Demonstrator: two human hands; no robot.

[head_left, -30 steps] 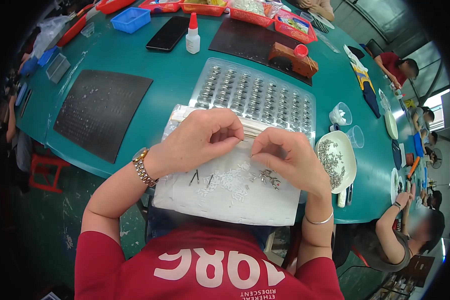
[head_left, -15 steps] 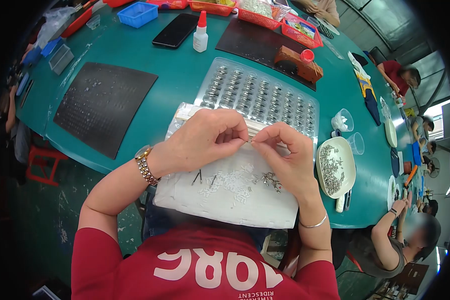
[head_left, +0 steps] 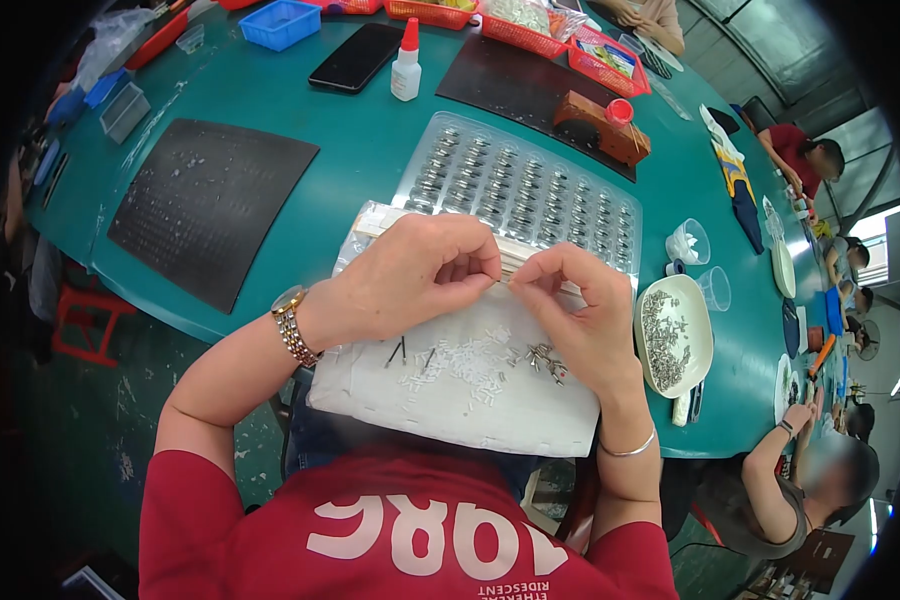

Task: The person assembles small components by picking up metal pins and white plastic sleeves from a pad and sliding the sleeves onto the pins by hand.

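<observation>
Running sideways, a tiny piece bridges the hands.

The green table carries a phone, bottle, clear tray and dish.

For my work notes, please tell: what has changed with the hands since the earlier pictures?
The bare right hand moved slightly forward and in towards the bare left hand, narrowing the gap between them. Any new grip is too small to see. The small white tubular pieces and slim silver metal pieces stayed in place.
</observation>
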